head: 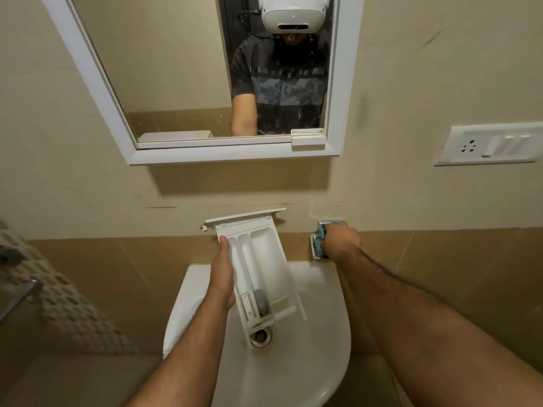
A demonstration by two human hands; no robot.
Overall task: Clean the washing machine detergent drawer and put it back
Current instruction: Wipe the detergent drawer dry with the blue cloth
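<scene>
The left hand (222,271) gripped the detergent drawer (258,271) along its left wall, thumb laid over the rim toward 12 o'clock. The drawer hung tilted above the white sink (317,333), its front panel at 12 o'clock near the wall, its back end low over the drain (260,335) at 6 o'clock. 3 compartments showed inside. At 3 o'clock from the drawer, the right hand (340,239) was clenched around a blue cloth (321,230) against the metal wall fitting (316,254). The mirror (205,69) hung at 12 o'clock.
</scene>
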